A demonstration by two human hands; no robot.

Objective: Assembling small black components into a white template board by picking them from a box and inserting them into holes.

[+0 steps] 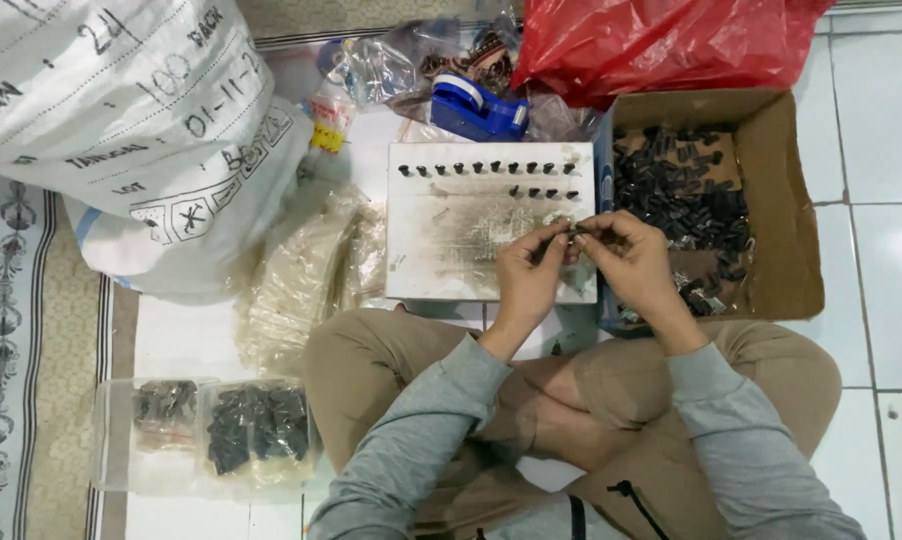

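Black, the small part (575, 232) sits pinched between the fingertips of the left hand (531, 268) and right hand (633, 262), both closed on it, its long axis seemingly running hand to hand. Just beyond lies the white board (451, 260) with its rows of black pegs (491, 168); the cardboard box (786, 200) of parts is nearer the right hand.

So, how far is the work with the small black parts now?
Done: two rows of small black parts stand on the white board, the second row only partly filled. In hand: the left hand and right hand pinch one small dark piece together. Left: many loose black parts in the cardboard box, and most of the board is bare.
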